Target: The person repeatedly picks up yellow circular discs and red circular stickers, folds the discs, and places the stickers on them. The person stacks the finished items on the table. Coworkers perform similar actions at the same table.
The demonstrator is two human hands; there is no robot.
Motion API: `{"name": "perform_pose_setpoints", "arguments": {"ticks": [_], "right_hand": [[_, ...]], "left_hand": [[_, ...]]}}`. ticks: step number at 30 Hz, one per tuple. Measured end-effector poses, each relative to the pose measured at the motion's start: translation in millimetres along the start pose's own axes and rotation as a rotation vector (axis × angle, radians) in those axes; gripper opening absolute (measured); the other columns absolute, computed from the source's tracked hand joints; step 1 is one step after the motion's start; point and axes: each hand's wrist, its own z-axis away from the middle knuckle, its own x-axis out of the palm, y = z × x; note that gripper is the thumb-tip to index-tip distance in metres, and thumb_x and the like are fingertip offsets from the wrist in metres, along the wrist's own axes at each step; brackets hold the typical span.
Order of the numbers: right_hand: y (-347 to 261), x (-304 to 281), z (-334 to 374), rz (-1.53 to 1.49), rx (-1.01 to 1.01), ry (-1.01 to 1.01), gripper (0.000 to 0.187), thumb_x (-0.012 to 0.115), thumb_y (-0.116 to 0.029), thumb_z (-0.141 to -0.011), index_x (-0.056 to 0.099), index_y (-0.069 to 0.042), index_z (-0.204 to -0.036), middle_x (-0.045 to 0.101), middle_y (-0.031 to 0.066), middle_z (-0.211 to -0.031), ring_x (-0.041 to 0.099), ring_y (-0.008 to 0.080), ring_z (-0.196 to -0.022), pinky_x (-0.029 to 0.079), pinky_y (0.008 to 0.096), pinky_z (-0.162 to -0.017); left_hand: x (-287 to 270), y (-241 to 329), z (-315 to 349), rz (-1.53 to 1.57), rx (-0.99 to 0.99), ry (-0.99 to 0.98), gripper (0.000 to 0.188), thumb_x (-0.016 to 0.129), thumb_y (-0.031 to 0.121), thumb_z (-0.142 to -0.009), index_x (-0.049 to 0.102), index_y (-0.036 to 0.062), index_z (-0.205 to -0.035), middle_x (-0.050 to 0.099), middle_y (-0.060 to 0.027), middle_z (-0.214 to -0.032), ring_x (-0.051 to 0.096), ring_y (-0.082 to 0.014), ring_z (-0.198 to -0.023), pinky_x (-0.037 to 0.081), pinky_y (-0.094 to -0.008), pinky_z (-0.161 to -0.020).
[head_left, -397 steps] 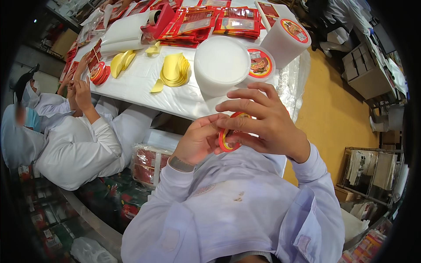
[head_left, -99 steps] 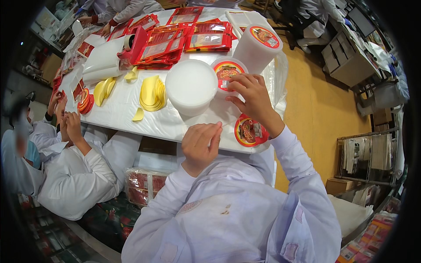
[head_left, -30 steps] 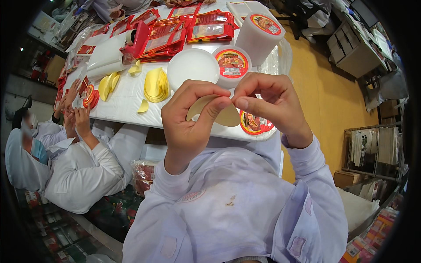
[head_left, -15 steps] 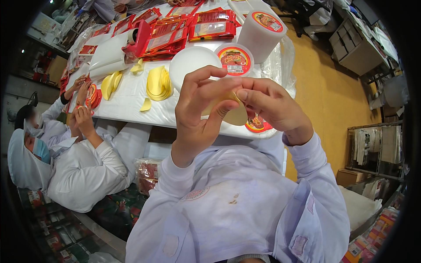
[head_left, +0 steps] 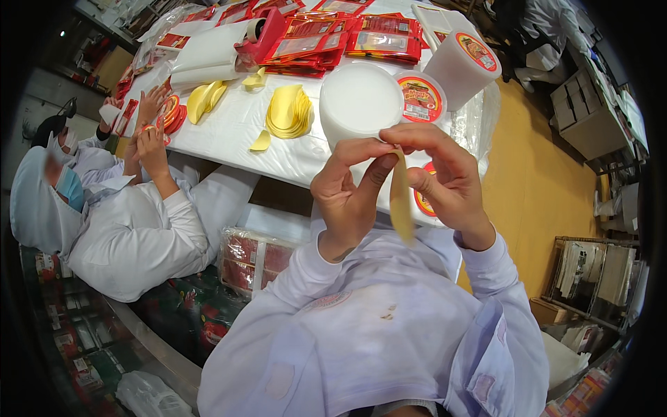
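Note:
A thin pale-yellow sheet point(head_left: 401, 201) with a curved edge hangs nearly edge-on in front of my chest. It looks like the backing of a round label, but its face is turned away. My left hand point(head_left: 351, 184) pinches its top edge between thumb and index finger. At that same top edge are the fingertips of my right hand point(head_left: 451, 181), its thumb lower, beside the sheet. Just beyond my hands stands a stack of white round discs point(head_left: 361, 104). A round red-and-yellow label point(head_left: 424, 194) shows partly behind my right hand.
Yellow cut sheets point(head_left: 289, 111) are piled on the white table point(head_left: 236, 149). Red packages point(head_left: 385, 35) and a tape dispenser point(head_left: 262, 36) lie farther back. Labelled round white stacks point(head_left: 462, 66) stand at the right. A co-worker point(head_left: 139, 222) sits at left, handling red labels point(head_left: 174, 115).
My hands have come closer to each other and lower in view. The yellow sheet has turned from facing me to edge-on. The view has shifted, bringing the white disc stack out from behind my hand.

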Motion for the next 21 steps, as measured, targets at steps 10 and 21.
{"name": "perform_pose_setpoints", "arguments": {"ticks": [10,21], "right_hand": [[43.2,-24.8,-65.3,0.172,0.198,0.362,0.014,0.074,-0.013,-0.095,0.070,-0.001,-0.102,0.075,0.0047,-0.091,0.068,0.0085,-0.081,0.051,0.0228,-0.071],[66.9,-19.6,-75.9,0.641,0.392,0.151,0.043,0.090,-0.037,-0.078,0.069,-0.003,-0.093,0.070,0.0045,-0.072,0.067,0.0107,-0.064,0.051,0.0270,-0.057]], "left_hand": [[-115.7,-30.7,-64.3,-0.303,0.169,0.493,0.018,0.059,0.016,-0.106,0.052,0.0013,-0.112,0.062,-0.0058,-0.102,0.059,-0.0107,-0.091,0.048,-0.0275,-0.084],[-194.5,-113.3,-111.0,-1.661,0.153,0.099,0.017,0.071,0.028,-0.092,0.071,0.0158,-0.104,0.072,-0.0017,-0.090,0.065,-0.0224,-0.088,0.041,-0.0415,-0.086]]}}
